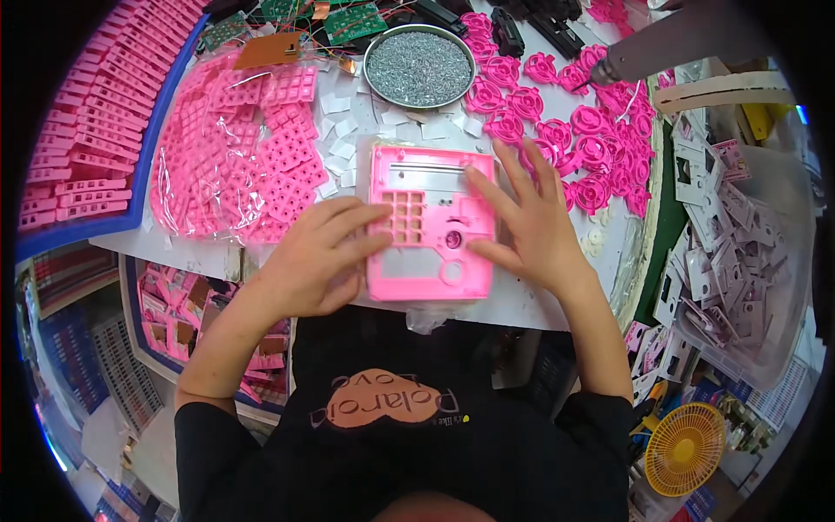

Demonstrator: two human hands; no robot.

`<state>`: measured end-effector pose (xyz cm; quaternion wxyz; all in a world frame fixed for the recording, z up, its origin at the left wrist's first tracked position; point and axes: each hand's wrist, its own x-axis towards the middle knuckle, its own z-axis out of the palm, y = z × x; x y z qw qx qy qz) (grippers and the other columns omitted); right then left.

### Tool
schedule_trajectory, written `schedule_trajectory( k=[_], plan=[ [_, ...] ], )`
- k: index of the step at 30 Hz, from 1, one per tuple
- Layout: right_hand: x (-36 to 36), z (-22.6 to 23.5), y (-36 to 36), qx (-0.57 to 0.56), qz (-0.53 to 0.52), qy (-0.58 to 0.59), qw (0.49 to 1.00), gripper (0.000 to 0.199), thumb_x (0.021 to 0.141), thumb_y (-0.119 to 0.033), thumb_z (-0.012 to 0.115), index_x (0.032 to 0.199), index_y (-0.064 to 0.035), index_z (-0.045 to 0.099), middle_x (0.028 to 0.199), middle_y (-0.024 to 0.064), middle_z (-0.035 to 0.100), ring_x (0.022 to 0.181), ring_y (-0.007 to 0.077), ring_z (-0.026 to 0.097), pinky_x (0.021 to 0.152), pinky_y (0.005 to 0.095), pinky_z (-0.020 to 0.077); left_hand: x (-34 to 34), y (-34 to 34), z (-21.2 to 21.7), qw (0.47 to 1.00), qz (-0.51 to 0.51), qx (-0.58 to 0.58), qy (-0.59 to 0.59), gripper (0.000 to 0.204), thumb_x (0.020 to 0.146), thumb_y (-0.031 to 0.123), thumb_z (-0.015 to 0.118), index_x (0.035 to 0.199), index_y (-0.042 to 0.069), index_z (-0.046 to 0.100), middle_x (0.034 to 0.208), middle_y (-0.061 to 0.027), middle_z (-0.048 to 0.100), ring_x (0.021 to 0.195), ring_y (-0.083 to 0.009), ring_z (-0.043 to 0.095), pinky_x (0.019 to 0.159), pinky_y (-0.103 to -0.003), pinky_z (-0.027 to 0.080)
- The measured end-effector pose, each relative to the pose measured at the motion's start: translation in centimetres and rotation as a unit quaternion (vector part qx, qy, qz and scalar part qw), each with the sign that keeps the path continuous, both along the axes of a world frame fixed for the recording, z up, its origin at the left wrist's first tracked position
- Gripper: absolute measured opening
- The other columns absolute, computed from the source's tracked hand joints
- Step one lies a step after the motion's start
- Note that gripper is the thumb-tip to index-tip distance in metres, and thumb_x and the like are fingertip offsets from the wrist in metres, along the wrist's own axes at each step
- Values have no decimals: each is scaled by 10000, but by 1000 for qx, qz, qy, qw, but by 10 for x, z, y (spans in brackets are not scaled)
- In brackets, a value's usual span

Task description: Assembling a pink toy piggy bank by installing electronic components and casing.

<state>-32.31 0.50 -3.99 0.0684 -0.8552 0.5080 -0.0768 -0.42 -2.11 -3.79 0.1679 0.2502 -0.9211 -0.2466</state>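
Note:
A pink plastic casing panel (470,280) lies in front of me on the white worktop, with a square-holed key grid, a window slot and round openings. My left hand (317,252) is at its left side, fingers bent and fingertips over the key grid; this hand is closed on the panel's edge. On the opposite side my right hand (539,226) is open, its fingers spread. Its thumb and a fingertip touch the panel's right part, while the other fingers stretch beyond the edge. Under the panel, a bit of clear plastic (428,318) sticks out at the worktop's front.
Beyond the panel stands a round metal dish of small screws (419,68). Pink key grids fill a clear bag (222,165) at left. Pink ring-shaped parts (596,152) lie at right, below a dark power screwdriver (626,65). A clear bin (783,348) holds pale panels.

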Motion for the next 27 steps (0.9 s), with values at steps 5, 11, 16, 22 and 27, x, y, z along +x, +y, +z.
schedule_trajectory(
  k=[5, 11, 16, 22, 27],
  plan=[
    [13, 2, 5, 2, -35, 19, 999, 708, 841, -475, 700, 1466, -208, 501, 1568, 187, 344, 1445, 462, 248, 1133, 603, 263, -6, -3, 5, 999, 45, -16, 18, 514, 668, 71, 678, 1180, 104, 660, 1339, -92, 592, 1179, -350, 539, 1028, -468, 423],
    [18, -9, 28, -42, -78, -86, 992, 501, 856, -259, 715, 1334, -146, 617, 1449, 178, 480, 1363, 428, 382, 1064, 560, 373, -42, 15, -1, 1000, -15, -17, -13, 442, 733, 186, 746, 1154, 84, 660, 1319, -85, 605, 1248, -304, 531, 1055, -483, 406],
    [-52, -3, 55, -44, -359, -299, 883, 168, 841, -92, 701, 998, -40, 729, 883, 110, 703, 817, 264, 677, 767, 389, 538, -45, 13, -8, 999, -31, -16, -11, 456, 721, 168, 769, 1152, 77, 649, 1321, -89, 602, 1244, -313, 535, 1040, -502, 422],
    [-85, 5, 68, 54, -351, -107, 929, 195, 839, -194, 723, 953, -37, 711, 853, 131, 700, 765, 310, 670, 700, 414, 521, -50, 11, -6, 999, -31, -14, 0, 452, 708, 126, 767, 1139, 69, 645, 1305, -101, 600, 1228, -339, 533, 1024, -497, 432],
    [-45, 24, 68, 124, -377, -42, 917, 447, 772, -324, 799, 1118, -75, 660, 769, 193, 701, 697, 366, 682, 643, 449, 516, -38, 25, -36, 994, -3, -34, 100, 348, 667, 115, 706, 1001, 32, 653, 1158, -126, 617, 1165, -338, 555, 993, -487, 455]
  ],
)
